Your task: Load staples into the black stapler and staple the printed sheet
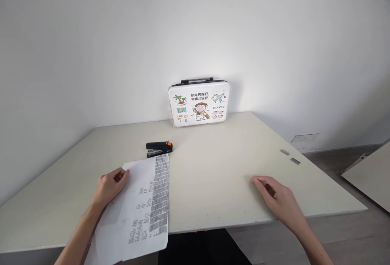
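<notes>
My left hand (111, 186) rests loosely closed on the left side of a printed paper stack (138, 212); no object shows in its fingers. The sheets carry small text and a dense grey strip down the right side, and their lower end hangs over the table's front edge. Just beyond the paper's top edge lies a black stapler (159, 148) with an orange button. Over on the right, my right hand (276, 198) sits at the table surface, thumb and fingertips drawn together with nothing visible between them.
A white case (199, 104) with cartoon prints and a black handle leans against the wall at the back. Two small grey staple strips (295, 161) lie near the right edge of the pale table (210, 175). A white panel (371, 175) stands beyond that edge.
</notes>
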### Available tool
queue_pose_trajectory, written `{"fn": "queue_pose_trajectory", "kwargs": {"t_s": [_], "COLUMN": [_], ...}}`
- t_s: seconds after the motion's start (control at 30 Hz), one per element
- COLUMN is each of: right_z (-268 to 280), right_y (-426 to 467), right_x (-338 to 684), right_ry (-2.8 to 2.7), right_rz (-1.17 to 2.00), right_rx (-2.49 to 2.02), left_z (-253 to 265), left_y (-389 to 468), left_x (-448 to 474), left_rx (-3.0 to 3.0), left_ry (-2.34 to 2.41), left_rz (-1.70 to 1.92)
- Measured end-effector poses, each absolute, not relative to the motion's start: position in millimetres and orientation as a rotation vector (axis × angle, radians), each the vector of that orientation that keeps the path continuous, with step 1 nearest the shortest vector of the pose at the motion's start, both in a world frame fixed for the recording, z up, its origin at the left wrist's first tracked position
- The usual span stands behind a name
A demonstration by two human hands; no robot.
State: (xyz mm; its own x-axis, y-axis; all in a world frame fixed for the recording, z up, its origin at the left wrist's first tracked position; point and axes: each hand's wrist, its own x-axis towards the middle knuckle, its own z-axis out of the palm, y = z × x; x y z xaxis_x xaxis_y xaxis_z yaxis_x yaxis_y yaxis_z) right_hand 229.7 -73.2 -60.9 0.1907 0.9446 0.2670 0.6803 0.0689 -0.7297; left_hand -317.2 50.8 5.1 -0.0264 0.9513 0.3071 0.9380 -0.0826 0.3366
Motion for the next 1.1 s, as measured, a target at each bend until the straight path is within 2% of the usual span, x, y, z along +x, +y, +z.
{"fn": "queue_pose_trajectory", "kwargs": {"t_s": [0.17,0.33,0.5,0.63,0.9,1.1], "right_z": [-62,-61,-59,-60,-63,-60], "right_y": [-73,-73,-73,-72,-72,-72], "right_x": [231,230,228,228,230,229], "right_ry": [-1.560,-1.562,-1.557,-1.554,-1.557,-1.527], "right_rz": [0.431,0.454,0.438,0.433,0.427,0.457], "right_rx": [-1.669,-1.654,-1.657,-1.652,-1.641,-1.657], "left_z": [14,36,43,42,69,59], "left_y": [64,106,145,153,102,37], "left_x": [-300,-258,-229,-222,-168,-86], "left_rx": [2.309,2.710,2.577,2.514,2.551,2.588], "left_ry": [2.184,1.849,1.880,1.875,1.600,1.192], "left_rz": [0.751,0.871,0.506,0.428,0.791,0.755]}}
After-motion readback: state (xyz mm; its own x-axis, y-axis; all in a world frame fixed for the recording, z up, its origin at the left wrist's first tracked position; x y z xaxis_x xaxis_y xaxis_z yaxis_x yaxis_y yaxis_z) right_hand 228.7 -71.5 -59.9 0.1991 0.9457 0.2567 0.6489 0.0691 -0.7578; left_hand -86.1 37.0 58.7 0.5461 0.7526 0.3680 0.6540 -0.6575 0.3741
